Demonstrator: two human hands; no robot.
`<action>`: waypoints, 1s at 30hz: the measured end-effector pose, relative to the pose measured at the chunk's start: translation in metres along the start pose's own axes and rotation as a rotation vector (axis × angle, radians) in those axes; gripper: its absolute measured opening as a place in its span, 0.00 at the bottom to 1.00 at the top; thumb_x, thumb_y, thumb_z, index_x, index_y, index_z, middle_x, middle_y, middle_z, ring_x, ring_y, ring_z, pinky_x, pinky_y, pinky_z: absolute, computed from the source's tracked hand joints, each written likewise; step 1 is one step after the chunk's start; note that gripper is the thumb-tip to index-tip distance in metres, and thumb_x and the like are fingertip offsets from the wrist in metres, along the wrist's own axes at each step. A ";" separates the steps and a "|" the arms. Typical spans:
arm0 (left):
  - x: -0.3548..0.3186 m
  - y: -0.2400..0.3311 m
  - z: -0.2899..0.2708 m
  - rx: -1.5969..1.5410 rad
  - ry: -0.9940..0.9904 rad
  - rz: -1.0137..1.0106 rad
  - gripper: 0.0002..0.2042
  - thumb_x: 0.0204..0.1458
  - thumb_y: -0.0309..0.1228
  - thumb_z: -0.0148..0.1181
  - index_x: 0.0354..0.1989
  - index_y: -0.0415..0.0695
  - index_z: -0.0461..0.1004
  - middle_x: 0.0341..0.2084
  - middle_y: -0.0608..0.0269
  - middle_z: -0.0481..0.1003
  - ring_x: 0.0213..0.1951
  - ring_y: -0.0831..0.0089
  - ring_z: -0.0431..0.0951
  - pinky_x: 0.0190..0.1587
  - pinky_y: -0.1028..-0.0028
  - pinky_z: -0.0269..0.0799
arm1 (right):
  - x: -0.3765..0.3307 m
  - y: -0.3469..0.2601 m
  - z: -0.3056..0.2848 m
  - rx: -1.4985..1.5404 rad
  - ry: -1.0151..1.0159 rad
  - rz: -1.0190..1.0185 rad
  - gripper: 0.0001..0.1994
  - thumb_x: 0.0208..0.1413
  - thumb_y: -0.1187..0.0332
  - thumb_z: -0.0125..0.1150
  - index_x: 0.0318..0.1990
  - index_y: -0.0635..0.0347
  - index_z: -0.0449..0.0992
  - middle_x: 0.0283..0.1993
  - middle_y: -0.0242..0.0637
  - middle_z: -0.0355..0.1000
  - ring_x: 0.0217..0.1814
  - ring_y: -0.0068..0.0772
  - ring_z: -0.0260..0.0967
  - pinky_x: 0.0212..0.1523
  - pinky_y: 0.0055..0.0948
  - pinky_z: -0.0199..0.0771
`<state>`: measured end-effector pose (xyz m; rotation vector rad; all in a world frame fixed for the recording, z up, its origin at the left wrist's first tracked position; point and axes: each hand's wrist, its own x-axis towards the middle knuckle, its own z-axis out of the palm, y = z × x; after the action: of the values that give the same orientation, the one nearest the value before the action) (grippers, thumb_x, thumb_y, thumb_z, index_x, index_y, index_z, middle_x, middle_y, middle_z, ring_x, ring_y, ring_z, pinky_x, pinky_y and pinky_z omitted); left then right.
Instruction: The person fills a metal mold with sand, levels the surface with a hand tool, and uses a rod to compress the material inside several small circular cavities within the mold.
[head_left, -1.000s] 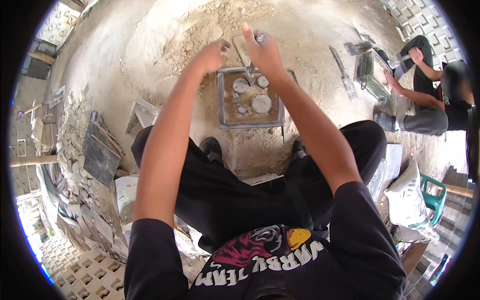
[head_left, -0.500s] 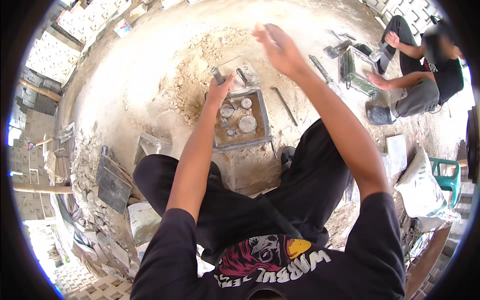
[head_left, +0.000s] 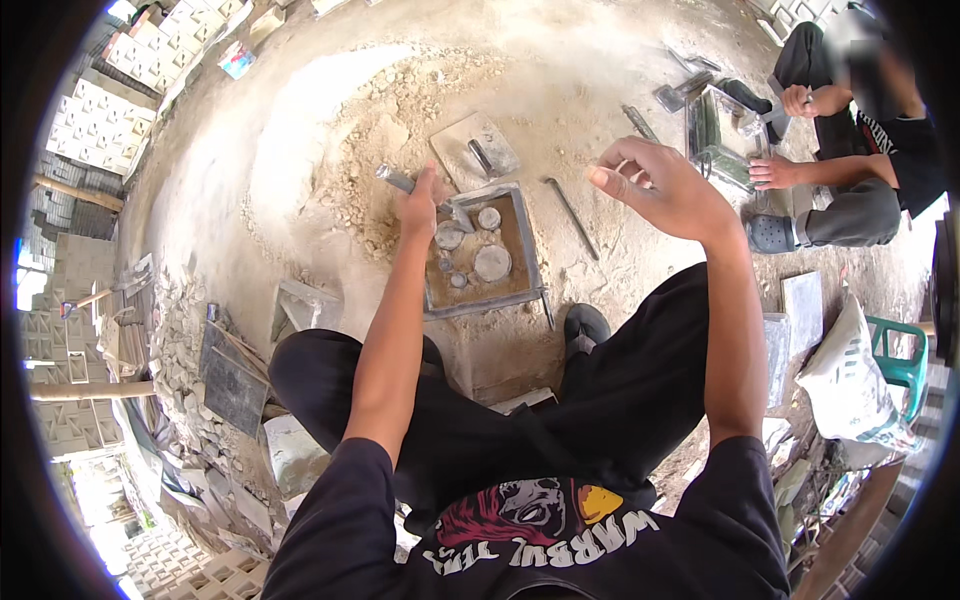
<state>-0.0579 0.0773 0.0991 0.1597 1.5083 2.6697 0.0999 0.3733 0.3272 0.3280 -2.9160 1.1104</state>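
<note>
One-handed, clamps left hand [head_left: 418, 208] round metal handle [head_left: 395, 178] jutting toward ten o'clock from fingers; holds right hand [head_left: 668, 190], fingers and thumb apart.

Bright daylight washes out the pale ground [head_left: 290, 115], upper left; fisheye curvature bends the block walls [head_left: 97, 130] toward a black circular rim (fringed blue at left); a co-worker's head [head_left: 876, 75] is blurred.

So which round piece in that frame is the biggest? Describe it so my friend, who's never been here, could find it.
Just ahead of the person's knees is a grey square frame holding brown, earthy fill. Inside, several pale round pieces sit close together. Yours lies slightly right of the middle: a flat-topped disc, plainly wider than every other one.
</note>
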 end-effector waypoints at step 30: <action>-0.060 0.010 0.065 0.181 0.309 -0.025 0.14 0.56 0.38 0.62 0.22 0.48 0.66 0.20 0.74 0.65 0.25 0.84 0.62 0.29 0.78 0.57 | 0.010 0.004 0.001 0.023 -0.001 0.069 0.25 0.60 0.46 0.56 0.42 0.64 0.75 0.30 0.41 0.72 0.35 0.34 0.70 0.41 0.32 0.70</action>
<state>0.0097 0.1207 0.1380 -0.2746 1.8221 2.6286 0.0891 0.3740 0.3246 0.2299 -2.9384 1.1535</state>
